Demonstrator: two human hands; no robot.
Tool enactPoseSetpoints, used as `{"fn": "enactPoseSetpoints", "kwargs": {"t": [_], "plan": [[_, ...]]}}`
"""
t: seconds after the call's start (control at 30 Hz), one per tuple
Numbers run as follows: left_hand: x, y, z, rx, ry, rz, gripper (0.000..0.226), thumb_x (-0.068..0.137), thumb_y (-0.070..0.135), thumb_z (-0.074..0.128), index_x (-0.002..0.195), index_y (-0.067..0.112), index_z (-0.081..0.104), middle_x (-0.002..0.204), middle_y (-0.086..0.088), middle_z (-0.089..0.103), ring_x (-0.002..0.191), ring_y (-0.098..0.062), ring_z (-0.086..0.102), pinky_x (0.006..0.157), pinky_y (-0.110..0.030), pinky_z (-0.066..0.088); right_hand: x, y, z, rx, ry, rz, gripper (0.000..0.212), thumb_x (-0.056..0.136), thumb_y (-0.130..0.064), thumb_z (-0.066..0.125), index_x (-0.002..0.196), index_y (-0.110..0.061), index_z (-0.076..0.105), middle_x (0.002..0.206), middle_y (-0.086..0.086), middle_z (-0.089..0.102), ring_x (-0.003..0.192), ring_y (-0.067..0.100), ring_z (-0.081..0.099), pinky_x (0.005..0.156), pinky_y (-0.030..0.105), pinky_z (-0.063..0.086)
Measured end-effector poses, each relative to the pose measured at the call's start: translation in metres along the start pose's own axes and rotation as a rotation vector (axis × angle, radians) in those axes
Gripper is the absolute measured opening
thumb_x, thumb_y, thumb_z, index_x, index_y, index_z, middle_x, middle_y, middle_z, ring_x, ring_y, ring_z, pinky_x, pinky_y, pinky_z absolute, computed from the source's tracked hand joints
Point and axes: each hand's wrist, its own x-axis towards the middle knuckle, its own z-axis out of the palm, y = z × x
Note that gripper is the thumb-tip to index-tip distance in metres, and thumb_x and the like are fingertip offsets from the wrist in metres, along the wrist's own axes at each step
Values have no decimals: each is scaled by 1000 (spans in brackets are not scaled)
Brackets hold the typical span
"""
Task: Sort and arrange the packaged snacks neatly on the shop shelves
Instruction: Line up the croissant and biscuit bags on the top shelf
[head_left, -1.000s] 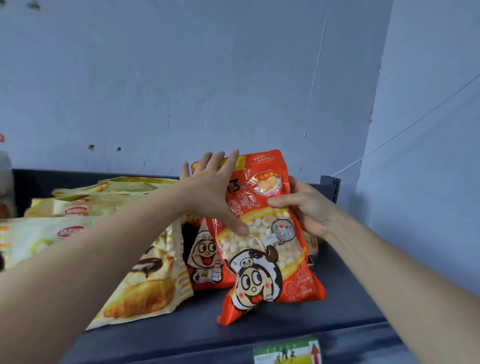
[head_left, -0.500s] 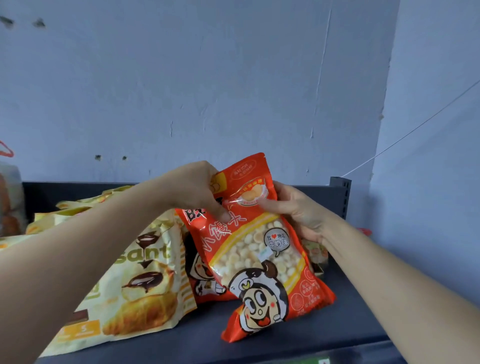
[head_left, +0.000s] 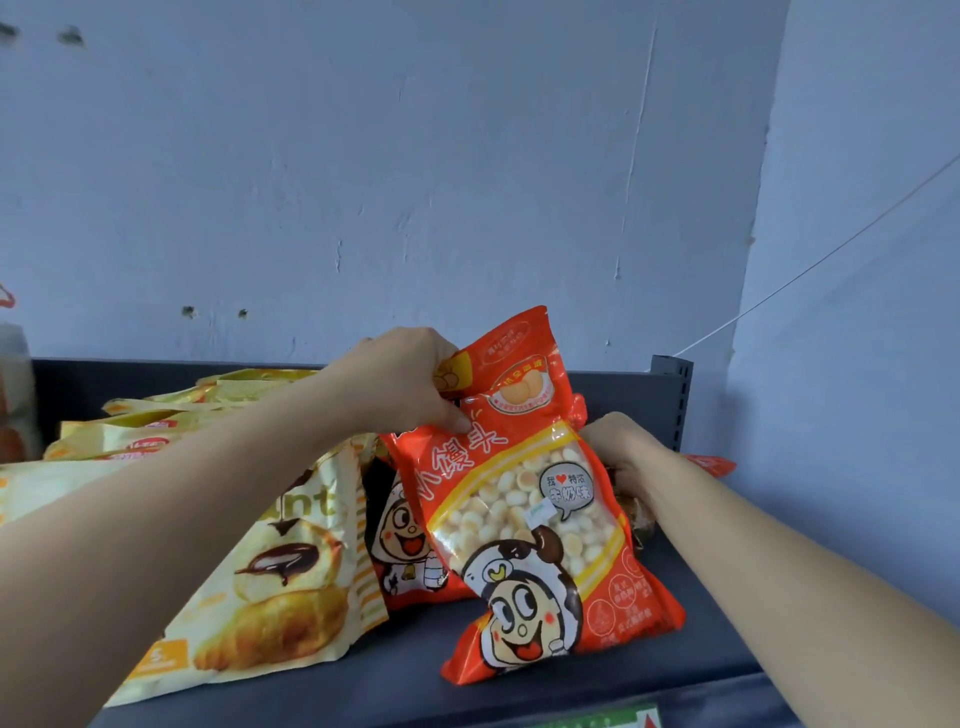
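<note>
Gripping the red plastic snack bag (head_left: 524, 493) at frame centre, the left hand (head_left: 405, 379) pinches its top; the right hand (head_left: 623, 457) sits behind its edge, grasp unclear.

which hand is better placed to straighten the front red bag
Left. The left hand grips the front red bag by its top; the right hand is behind its side, fingers hidden.

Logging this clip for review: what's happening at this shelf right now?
A person holds a red snack bag, slightly tilted, on the dark shelf. The left hand grips its upper left corner; the right hand is at its right edge, fingers hidden behind it. A second red bag stands behind it, croissant bags to the left.
</note>
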Motion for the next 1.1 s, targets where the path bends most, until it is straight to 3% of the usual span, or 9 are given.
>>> {"fn": "enactPoseSetpoints", "kwargs": {"t": [0.03,0.17,0.33,0.5,0.67,0.77,0.9,1.0,1.1], "plan": [[1,2,0,-4,-13,-1,25,79,39,76,100,28,68,95,10,72,89,-12,67,90,-38,53,0,0,-2,92,22,-26,6,79,3,65,79,-2,61,75,14,64,66,26,61,62,36,52],[16,11,1,-5,30,2,16,90,43,62,89,28,66,97,7,68,91,-14,64,86,-36,51,3,1,-20,373,6,-209,52,70,10,68,117,-9,56,90,16,69,76,27,68,64,37,55],[46,14,10,27,96,52,28,92,37,61,112,18,68,152,7,36,134,-19,40,108,-45,35,-13,-10,-57,486,3,-447,62,72,15,63,121,-21,52,79,2,68,74,16,67,69,29,53],[62,27,18,7,159,203,27,90,38,63,111,22,70,162,11,-1,149,-15,-3,117,-52,15,-31,-17,-67,631,-204,-503,51,73,18,43,104,-16,65,69,4,64,59,16,61,57,25,51],[54,37,12,-80,328,280,37,75,49,70,99,20,75,157,9,21,140,-18,16,113,-48,24,-29,-9,-70,822,-341,-455,55,71,18,36,89,-20,70,76,8,64,70,24,61,68,34,51],[45,43,2,-240,302,243,26,74,42,79,91,25,70,125,4,48,118,-18,47,100,-44,43,-30,0,-65,811,-381,-413,56,65,15,37,75,-25,75,75,6,67,70,23,63,68,33,53],[44,44,-2,-219,347,177,25,74,26,81,94,20,67,107,3,55,97,-17,56,82,-32,46,-39,-1,-57,852,-491,-389,30,64,-12,55,90,-18,70,83,7,70,75,23,68,67,32,57],[41,46,4,-144,451,65,27,74,25,81,92,21,62,93,3,57,85,-17,53,70,-27,39,-42,-10,-52,659,-478,-359,64,70,-61,59,110,-11,64,107,12,71,96,27,69,84,42,55],[40,48,12,-58,477,81,35,74,32,80,98,25,57,97,7,58,87,-16,54,69,-29,41,-42,-15,-40,332,-259,-390,88,45,-46,86,120,-14,55,109,8,71,94,25,71,86,45,56]]}}
